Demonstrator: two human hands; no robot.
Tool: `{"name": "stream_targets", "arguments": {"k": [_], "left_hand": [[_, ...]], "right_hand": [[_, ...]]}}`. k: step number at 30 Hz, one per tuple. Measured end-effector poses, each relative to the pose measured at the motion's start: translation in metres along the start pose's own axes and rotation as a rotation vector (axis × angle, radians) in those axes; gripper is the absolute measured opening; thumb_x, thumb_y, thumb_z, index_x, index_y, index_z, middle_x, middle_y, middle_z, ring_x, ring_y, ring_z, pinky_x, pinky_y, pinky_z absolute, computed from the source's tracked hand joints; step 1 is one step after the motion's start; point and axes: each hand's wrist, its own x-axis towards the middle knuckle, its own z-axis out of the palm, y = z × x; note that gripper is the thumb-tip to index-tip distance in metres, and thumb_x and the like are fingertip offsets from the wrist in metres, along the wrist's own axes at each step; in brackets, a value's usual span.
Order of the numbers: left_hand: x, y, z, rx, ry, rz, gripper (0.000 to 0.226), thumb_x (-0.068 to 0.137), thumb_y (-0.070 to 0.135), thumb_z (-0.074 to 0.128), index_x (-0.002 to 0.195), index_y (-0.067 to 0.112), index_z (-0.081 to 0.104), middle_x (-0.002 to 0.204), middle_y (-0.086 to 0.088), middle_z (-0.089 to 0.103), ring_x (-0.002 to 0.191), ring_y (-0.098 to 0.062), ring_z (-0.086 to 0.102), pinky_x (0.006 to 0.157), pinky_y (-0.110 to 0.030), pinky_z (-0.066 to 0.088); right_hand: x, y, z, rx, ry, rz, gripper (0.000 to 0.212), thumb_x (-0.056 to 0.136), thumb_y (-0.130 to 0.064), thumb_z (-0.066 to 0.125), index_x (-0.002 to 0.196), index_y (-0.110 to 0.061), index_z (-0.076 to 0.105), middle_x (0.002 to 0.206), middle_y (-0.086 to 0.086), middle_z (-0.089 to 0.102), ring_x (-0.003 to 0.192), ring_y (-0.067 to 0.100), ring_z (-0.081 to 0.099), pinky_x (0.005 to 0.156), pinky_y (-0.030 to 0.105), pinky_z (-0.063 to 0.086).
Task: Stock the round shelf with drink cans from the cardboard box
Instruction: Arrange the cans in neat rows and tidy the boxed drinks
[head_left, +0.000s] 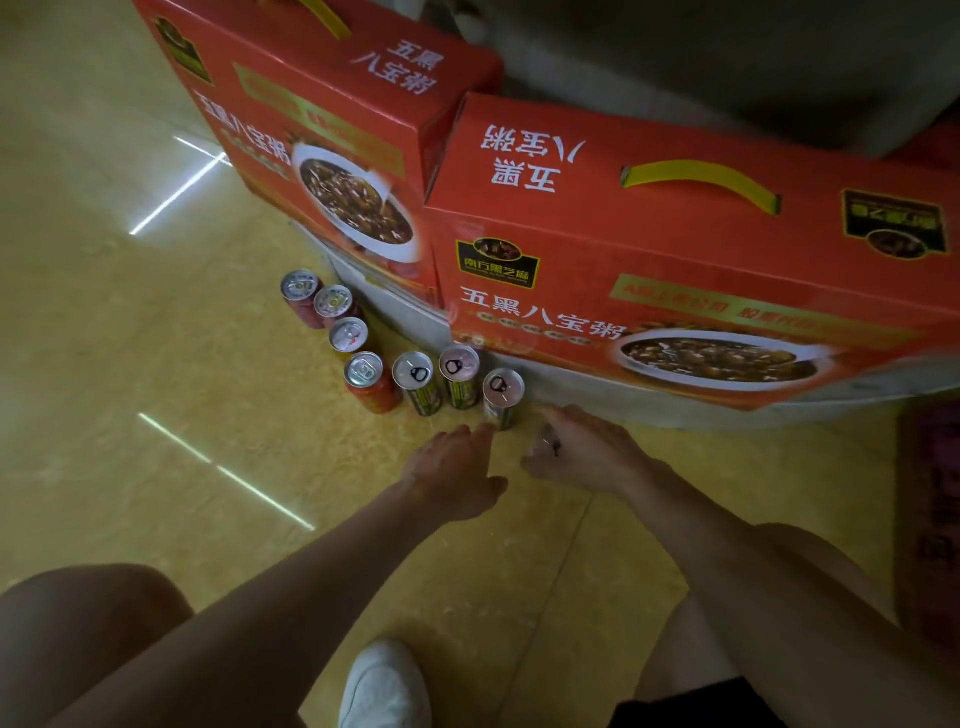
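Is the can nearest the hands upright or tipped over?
Upright. The can shows its lid and pull tab facing up, with its base on the floor, beside the other cans.

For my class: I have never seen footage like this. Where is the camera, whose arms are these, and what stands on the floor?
No machine here: one camera, worn on a person's head, looks down. The left hand and right hand are the wearer's own, both empty, reaching toward the nearest can. Seven cans stand upright on the floor along the grey edge of a round shelf. A red box and a second box, both with yellow handles, sit on it.
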Motion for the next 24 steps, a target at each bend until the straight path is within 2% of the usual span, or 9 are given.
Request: {"name": "stream_targets", "arguments": {"k": [2, 4, 6, 10, 15, 17, 20, 24], "left_hand": [[0.004, -0.002, 0.002, -0.084, -0.036, -0.023, 0.074, 0.095, 0.042, 0.062, 0.155, 0.017, 0.026, 0.143, -0.012, 0.051, 0.132, -0.03, 0.05, 0.103, -0.038, 0.045], [0.006, -0.001, 0.003, -0.155, -0.078, -0.032, 0.076, 0.096, 0.039, 0.061, 0.157, 0.016, 0.022, 0.148, -0.013, 0.05, 0.135, -0.029, 0.049, 0.106, -0.038, 0.044], [0.007, 0.001, 0.005, -0.147, -0.083, -0.013, 0.076, 0.096, 0.04, 0.061, 0.157, 0.016, 0.022, 0.148, -0.013, 0.05, 0.136, -0.029, 0.049, 0.107, -0.039, 0.044], [0.01, 0.003, 0.007, -0.108, -0.026, 0.052, 0.072, 0.094, 0.04, 0.062, 0.154, 0.017, 0.027, 0.142, -0.013, 0.054, 0.131, -0.028, 0.053, 0.103, -0.044, 0.048], [0.013, 0.001, 0.007, -0.062, -0.01, 0.064, 0.073, 0.094, 0.037, 0.064, 0.154, 0.017, 0.027, 0.139, -0.012, 0.056, 0.127, -0.031, 0.055, 0.1, -0.043, 0.049], [0.013, 0.002, 0.007, -0.077, -0.006, 0.082, 0.074, 0.093, 0.035, 0.065, 0.154, 0.019, 0.027, 0.141, -0.011, 0.055, 0.129, -0.029, 0.054, 0.101, -0.042, 0.048], [0.014, 0.003, 0.006, -0.151, 0.008, 0.123, 0.078, 0.092, 0.032, 0.069, 0.156, 0.025, 0.026, 0.147, -0.008, 0.051, 0.134, -0.027, 0.05, 0.105, -0.04, 0.045], [0.015, 0.005, 0.005, -0.39, 0.077, 0.197, 0.077, 0.086, 0.028, 0.077, 0.151, 0.029, 0.035, 0.141, -0.001, 0.057, 0.128, -0.023, 0.055, 0.098, -0.029, 0.045]], "right_hand": [[0.001, -0.002, 0.013, -0.129, -0.039, 0.029, 0.086, 0.079, -0.06, 0.072, 0.146, -0.026, 0.03, 0.126, 0.001, 0.05, 0.107, 0.026, 0.059, 0.072, 0.035, 0.047], [0.006, -0.002, 0.02, -0.234, -0.001, 0.054, 0.075, 0.087, -0.042, 0.072, 0.143, -0.019, 0.028, 0.127, 0.008, 0.046, 0.1, 0.032, 0.061, 0.065, 0.035, 0.042], [0.011, 0.0, 0.021, -0.18, 0.028, 0.073, 0.062, 0.091, -0.03, 0.069, 0.137, -0.015, 0.031, 0.122, 0.012, 0.045, 0.093, 0.035, 0.062, 0.062, 0.035, 0.039], [0.016, 0.005, 0.022, -0.022, 0.012, 0.061, 0.046, 0.088, -0.028, 0.07, 0.118, -0.016, 0.038, 0.107, 0.006, 0.041, 0.077, 0.03, 0.048, 0.064, 0.036, 0.039], [0.008, 0.008, 0.012, 0.027, 0.037, 0.018, 0.04, 0.079, -0.023, 0.074, 0.099, -0.026, 0.039, 0.104, -0.003, 0.047, 0.081, 0.022, 0.054, 0.067, 0.04, 0.048], [0.001, 0.005, 0.0, 0.056, 0.063, 0.014, 0.042, 0.078, -0.026, 0.074, 0.104, -0.029, 0.041, 0.106, -0.008, 0.051, 0.087, 0.019, 0.056, 0.071, 0.038, 0.051], [-0.013, -0.002, -0.029, 0.127, 0.102, -0.015, 0.06, 0.078, -0.032, 0.08, 0.121, -0.034, 0.038, 0.112, -0.008, 0.054, 0.095, 0.019, 0.056, 0.074, 0.037, 0.05], [-0.037, -0.012, -0.062, 0.329, 0.16, -0.098, 0.066, 0.074, -0.034, 0.085, 0.123, -0.034, 0.041, 0.118, -0.008, 0.053, 0.103, 0.013, 0.058, 0.081, 0.038, 0.054]]}}
